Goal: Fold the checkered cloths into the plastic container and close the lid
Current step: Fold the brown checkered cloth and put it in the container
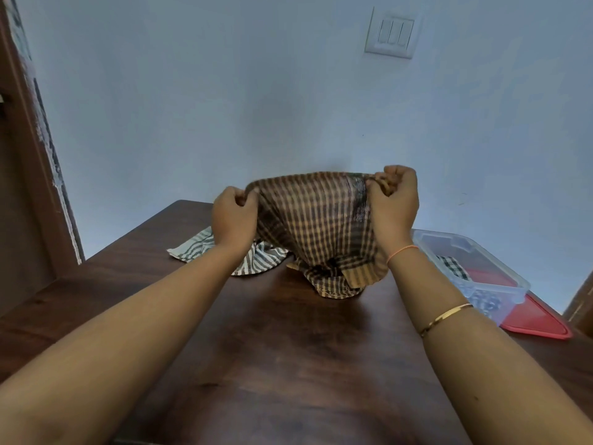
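Note:
I hold a brown and tan checkered cloth [316, 220] up over the far part of the dark wooden table [288, 348]. My left hand [232, 216] pinches its left top corner and my right hand [396, 200] pinches its right top corner. The cloth hangs down and its lower end rests bunched on the table. A white and grey striped cloth [205, 248] lies flat behind my left wrist. At the right stands a clear plastic container [500, 268] with a dark checkered cloth [452, 264] inside. The container rests on its red lid [536, 319].
A pale blue wall stands right behind the table, with a white switch plate [393, 32] high on it. A wooden door frame [35, 155] runs along the left. A piece of wooden furniture [582, 303] shows at the right edge.

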{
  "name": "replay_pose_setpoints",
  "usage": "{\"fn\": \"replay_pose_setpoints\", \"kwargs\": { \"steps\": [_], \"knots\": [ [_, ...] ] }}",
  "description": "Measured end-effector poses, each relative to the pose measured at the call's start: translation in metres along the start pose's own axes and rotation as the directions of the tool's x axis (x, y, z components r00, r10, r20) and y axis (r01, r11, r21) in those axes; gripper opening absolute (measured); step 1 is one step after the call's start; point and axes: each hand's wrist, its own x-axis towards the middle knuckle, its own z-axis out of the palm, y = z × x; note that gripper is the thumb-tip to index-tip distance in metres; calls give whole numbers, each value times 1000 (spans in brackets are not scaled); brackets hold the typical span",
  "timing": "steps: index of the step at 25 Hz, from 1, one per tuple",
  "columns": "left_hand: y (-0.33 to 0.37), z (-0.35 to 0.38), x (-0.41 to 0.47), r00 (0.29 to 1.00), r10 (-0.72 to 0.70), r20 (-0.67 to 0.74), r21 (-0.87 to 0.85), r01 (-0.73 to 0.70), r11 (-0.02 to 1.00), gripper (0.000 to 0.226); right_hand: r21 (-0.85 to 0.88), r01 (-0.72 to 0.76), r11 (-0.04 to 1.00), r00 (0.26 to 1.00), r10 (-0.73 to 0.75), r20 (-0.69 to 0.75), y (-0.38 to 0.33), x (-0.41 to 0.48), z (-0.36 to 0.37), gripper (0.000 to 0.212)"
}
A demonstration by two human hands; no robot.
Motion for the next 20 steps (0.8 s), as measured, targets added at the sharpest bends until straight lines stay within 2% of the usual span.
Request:
{"fn": "replay_pose_setpoints", "kwargs": {
  "steps": [2,4,5,6,8,10,12,14,18,20],
  "knots": [
    [3,-2,4,999,-33,-19,156,35,987,17,-29,47,999,998,-45,52,-5,1,1,21],
    [10,-1,-2,988,-108,108,342,65,938,40,-100,91,991,987,-76,142,-7,-5,5,18],
    [15,2,-8,975,-93,202,344,18,939,52,-142,124,982,974,-92,208,-6,-9,8,18],
    [20,6,-14,954,-23,300,292,-69,954,60,-173,158,972,953,-104,283,-6,-13,11,17],
    [31,13,-28,861,193,471,121,-280,952,69,-178,178,968,894,-84,439,-7,-22,17,13],
    [38,14,-38,756,364,545,38,-455,889,67,-169,149,974,827,-29,561,-8,-27,21,11],
    [42,12,-38,719,449,531,50,-555,830,61,-157,122,980,786,1,618,-8,-28,22,13],
    [42,10,-36,723,463,512,84,-578,812,55,-133,83,988,766,22,643,-8,-26,19,18],
    [37,5,-31,767,495,408,77,-569,819,23,-178,80,981,739,61,671,-4,-27,12,28],
    [39,3,-30,813,481,328,41,-521,852,14,-205,80,976,702,90,706,0,-30,12,29]
  ]
}}
